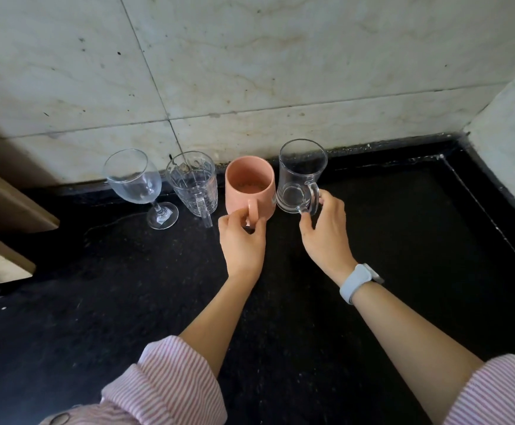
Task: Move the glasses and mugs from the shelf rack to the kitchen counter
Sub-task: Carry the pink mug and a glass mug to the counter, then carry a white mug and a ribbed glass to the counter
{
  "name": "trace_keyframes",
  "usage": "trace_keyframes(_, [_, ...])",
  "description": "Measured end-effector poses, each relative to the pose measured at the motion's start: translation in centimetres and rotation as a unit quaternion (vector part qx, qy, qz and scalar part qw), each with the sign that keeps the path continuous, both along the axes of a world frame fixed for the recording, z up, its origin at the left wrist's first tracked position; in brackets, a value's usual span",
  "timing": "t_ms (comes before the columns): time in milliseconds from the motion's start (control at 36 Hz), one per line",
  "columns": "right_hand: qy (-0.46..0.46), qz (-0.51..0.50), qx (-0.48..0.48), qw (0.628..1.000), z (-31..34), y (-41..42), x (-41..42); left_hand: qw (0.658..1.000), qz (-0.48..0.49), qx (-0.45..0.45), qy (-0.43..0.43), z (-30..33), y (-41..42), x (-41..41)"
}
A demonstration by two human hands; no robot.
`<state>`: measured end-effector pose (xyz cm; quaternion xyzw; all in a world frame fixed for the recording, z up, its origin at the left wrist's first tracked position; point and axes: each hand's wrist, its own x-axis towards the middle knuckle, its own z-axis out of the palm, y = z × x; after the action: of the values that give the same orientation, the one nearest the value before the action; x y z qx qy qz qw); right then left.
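4 vessels already stand on the worktop [373, 271] at 12 o'clock, left hand [241, 237] pinching the pink mug [248, 182] handle, right hand [326, 231] gripping the clear glass mug [300, 170] handle; the rack is unseen.

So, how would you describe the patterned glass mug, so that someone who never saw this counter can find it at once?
On the black counter, four vessels stand in a row along the marble wall. The patterned glass mug is second from the left, between the wine glass and the pink mug. Unlike the smooth clear mug at the far right, its sides are ribbed and no hand touches it.
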<state>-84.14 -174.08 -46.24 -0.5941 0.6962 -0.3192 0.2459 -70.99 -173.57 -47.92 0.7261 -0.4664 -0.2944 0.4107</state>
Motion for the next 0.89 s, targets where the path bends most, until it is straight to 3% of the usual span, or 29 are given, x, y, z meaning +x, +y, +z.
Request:
trace_keyframes(111, [0.049,-0.002,-0.026,0.998,1.1,2.4,0.6,0.997,-0.056,0.023,-0.042,1.1,1.5,1.3])
trace_keyframes(222, [0.125,0.009,-0.057,0.990,2.7,5.2,2.3,0.970,-0.127,0.044,-0.202,2.3,4.2,4.2])
trace_keyframes(306, [0.153,0.074,-0.040,0.985,3.9,7.2,4.4,0.936,-0.151,0.033,-0.315,3.6,7.0,7.8])
trace_keyframes(389, [0.160,0.170,0.005,0.972,5.3,9.0,7.5,0.913,-0.151,0.049,-0.375,5.7,10.1,12.2])
trace_keyframes(528, [0.198,0.311,0.016,0.929,8.0,12.9,14.9,0.910,-0.078,0.066,-0.402,10.1,17.8,19.9])
trace_keyframes(667, [0.179,0.437,-0.037,0.881,11.6,20.8,24.1,0.904,0.038,0.114,-0.409,13.6,30.6,27.5])
trace_keyframes(889, [0.159,0.649,-0.090,0.738,18.0,42.1,37.7,0.877,0.249,0.162,-0.378,17.6,58.6,35.3])
